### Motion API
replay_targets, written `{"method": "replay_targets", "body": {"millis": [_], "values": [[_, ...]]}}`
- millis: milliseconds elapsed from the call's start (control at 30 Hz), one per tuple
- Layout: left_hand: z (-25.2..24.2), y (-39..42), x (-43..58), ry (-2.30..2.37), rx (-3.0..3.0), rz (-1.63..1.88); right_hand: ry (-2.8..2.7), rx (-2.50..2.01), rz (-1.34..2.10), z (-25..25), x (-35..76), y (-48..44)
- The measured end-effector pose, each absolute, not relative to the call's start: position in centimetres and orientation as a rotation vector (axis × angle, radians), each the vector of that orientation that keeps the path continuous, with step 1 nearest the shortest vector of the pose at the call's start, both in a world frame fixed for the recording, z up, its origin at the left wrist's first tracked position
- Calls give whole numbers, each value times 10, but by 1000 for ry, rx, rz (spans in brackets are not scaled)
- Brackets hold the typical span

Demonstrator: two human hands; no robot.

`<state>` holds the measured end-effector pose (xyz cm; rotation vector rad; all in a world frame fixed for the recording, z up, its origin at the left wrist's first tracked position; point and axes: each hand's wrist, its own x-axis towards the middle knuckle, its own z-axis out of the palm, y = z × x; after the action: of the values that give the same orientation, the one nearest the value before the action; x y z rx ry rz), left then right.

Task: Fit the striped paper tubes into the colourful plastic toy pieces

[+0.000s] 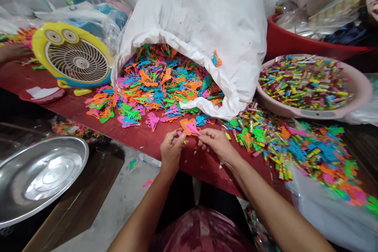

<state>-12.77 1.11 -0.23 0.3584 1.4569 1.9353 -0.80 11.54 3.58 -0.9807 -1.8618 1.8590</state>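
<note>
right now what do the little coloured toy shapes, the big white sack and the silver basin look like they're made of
Toy shapes: thin moulded plastic by the look, bright flat colours, slight gloss; the right hand pinches a pink one. White sack: probably woven plastic or cloth, matt, soft creases. Basin: metal, likely steel or aluminium, polished, mirror-like reflections.

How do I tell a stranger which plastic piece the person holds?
Start at the big white sack spilling coloured pieces onto the red table. Below its mouth, the left hand and right hand meet. The pink piece is pinched in the right fingers, while others lie loose.
</note>
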Motion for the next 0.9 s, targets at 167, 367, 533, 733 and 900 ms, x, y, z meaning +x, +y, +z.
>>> {"method": "replay_targets", "body": {"millis": [167,367,533,733,900], "values": [[5,16,-122,1293,388,1810,-1968,-862,1821,46,17,105],[18,12,-124,1051,616,1519,-2411,-498,833,71,43,127],[18,17,-118,1103,746,1460,-2753,-164,422,73,48,138],[6,28,-108,1320,796,1612,-2553,-534,603,53,62,136],[-4,37,-99,1619,1153,1686,-2118,-1015,1125,31,63,114]]}}
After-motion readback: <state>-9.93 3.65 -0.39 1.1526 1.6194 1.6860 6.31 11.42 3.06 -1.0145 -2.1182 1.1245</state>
